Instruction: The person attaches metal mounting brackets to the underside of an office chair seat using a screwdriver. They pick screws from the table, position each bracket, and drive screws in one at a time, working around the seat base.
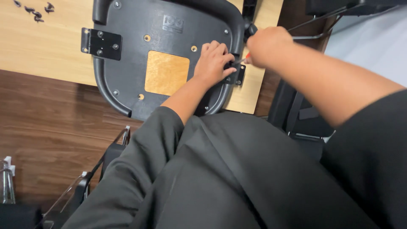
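Note:
A black plastic chair seat (pixel 169 38) lies upside down on a light wooden table (pixel 42 42), with a square wooden patch (pixel 166 73) showing through its middle. My left hand (pixel 214 62) presses down on a black metal bracket (pixel 238 75) at the seat's right edge. My right hand (pixel 266 46) is closed around a screwdriver with a red handle (pixel 246 56), its tip pointing at that bracket. A matching bracket (pixel 101 43) is fixed on the seat's left side.
Several small black screws (pixel 36 12) lie at the table's far left corner. Dark wood floor (pixel 51 127) runs below the table edge. Black chair parts (pixel 296 114) stand at the right, a metal frame (pixel 85 186) at the lower left.

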